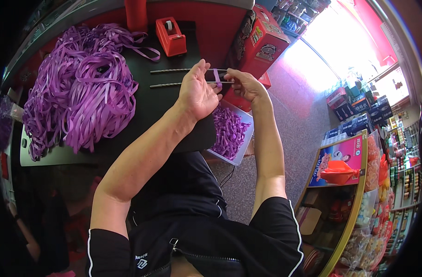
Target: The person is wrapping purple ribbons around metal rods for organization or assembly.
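Two thin metal rods (167, 70) with twisted left ends lie parallel, reaching over the black tabletop. A short purple ribbon (216, 77) crosses both of them near their right ends. My right hand (248, 85) is closed, its fingertips pinching at those right ends. Just left of the ribbon, my left hand (198, 92) is turned palm up with its fingers apart, some of them bent close to the ribbon. Part of the rods is hidden behind it. Below my hands, a pale plastic bin (245, 147) holds many small purple ribbon pieces (229, 131).
A large heap of purple ribbon (93, 87) covers the left of the black table (174, 124). An orange tape dispenser (171, 37) stands at its back. Red cartons (264, 39) are beyond my right hand. A display cabinet (345, 203) with packaged goods stands at the right.
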A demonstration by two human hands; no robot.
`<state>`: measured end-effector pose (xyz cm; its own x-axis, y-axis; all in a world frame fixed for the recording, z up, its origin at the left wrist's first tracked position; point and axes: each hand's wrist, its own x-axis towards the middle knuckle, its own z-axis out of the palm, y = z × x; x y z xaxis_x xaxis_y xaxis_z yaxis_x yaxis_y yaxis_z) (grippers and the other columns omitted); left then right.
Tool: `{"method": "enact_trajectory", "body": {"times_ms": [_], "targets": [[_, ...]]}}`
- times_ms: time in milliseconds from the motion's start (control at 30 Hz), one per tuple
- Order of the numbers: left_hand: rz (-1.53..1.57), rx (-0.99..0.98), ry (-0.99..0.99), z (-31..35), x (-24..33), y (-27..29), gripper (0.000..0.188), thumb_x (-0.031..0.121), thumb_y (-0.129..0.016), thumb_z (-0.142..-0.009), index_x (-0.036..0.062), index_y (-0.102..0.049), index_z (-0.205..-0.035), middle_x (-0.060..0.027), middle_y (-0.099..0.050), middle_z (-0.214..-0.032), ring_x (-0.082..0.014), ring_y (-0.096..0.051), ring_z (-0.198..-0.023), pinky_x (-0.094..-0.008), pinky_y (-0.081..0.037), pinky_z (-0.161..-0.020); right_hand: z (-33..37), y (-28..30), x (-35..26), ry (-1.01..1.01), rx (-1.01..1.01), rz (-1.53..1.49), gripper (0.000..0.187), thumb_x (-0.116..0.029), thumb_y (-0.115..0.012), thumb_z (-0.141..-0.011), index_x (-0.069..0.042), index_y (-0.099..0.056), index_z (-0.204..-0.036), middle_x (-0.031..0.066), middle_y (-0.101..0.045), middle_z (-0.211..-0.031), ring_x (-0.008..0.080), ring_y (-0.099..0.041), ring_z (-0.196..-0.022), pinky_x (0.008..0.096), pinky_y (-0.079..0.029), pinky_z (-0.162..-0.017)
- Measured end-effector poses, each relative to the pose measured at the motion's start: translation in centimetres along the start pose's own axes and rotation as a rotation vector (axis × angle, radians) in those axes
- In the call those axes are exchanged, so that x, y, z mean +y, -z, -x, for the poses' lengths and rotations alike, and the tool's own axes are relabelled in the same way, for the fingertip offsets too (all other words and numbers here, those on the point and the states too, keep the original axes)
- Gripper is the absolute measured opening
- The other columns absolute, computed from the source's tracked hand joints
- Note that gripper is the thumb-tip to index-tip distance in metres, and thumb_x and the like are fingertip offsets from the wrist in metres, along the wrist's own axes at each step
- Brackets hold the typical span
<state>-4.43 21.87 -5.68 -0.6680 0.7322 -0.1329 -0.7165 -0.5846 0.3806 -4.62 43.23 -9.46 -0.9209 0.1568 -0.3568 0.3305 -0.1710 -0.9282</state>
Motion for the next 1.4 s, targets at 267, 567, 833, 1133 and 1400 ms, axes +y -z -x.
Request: {"method": "enact_trajectory", "body": {"times_ms": [267,567,833,1133,1400], "targets": [[0.023,-0.014,-0.007,-0.1,-0.2,0.0,0.076,0.050,-0.046,-0.094,0.0170,-0.007,-0.151,-0.0343,0.015,-0.149,-0.0410,0.014,-0.143,-0.0499,0.012,-0.113,-0.9,0.5,1.4,-0.057,-0.086,-0.155,0.014,-0.024,-0.071,-0.083,-0.011,-0.066,-0.087,-0.0045,-0.060,-0.074,0.0064,-0.048,-0.058,0.0235,-0.038,-0.054],[0.038,-0.016,-0.010,-0.3,-0.4,0.0,0.078,0.050,-0.046,-0.094,0.0159,-0.006,-0.151,-0.0331,0.017,-0.150,-0.0417,0.015,-0.142,-0.0503,0.012,-0.113,-3.2,-2.2,5.9,-0.065,-0.401,-0.505,0.012,-0.015,-0.060,-0.090,-0.005,-0.062,-0.097,0.0099,-0.066,-0.090,0.0187,-0.064,-0.088,0.0349,-0.052,-0.080],[0.030,0.008,-0.043,-0.4,-0.2,0.4,0.079,0.050,-0.047,-0.094,0.0148,-0.006,-0.151,-0.0327,0.016,-0.150,-0.0425,0.012,-0.142,-0.0504,0.010,-0.113,-5.9,-3.8,8.7,0.040,-0.649,-0.892,0.012,-0.013,-0.054,-0.094,-0.005,-0.060,-0.099,0.0109,-0.067,-0.092,0.0214,-0.067,-0.081,0.0311,-0.056,-0.073],[0.041,0.009,-0.037,0.0,0.1,0.3,0.083,0.051,-0.048,-0.093,0.0168,0.000,-0.152,-0.0333,0.017,-0.150,-0.0416,0.013,-0.143,-0.0505,0.010,-0.113,-3.9,-3.7,7.2,-0.027,-0.389,-0.606,0.016,-0.016,-0.054,-0.094,-0.003,-0.061,-0.101,0.0088,-0.067,-0.087,0.0160,-0.065,-0.080,0.0284,-0.054,-0.072],[0.029,-0.059,-0.023,-0.2,-0.2,0.5,0.085,0.055,-0.048,-0.091,0.0207,0.000,-0.152,-0.0336,0.014,-0.150,-0.0406,0.011,-0.143,-0.0494,0.012,-0.113,3.0,-3.3,0.6,0.574,0.376,0.450,0.032,-0.030,-0.068,-0.084,0.002,-0.069,-0.080,0.0050,-0.067,-0.077,0.0113,-0.060,-0.078,0.0283,-0.047,-0.071]]}}
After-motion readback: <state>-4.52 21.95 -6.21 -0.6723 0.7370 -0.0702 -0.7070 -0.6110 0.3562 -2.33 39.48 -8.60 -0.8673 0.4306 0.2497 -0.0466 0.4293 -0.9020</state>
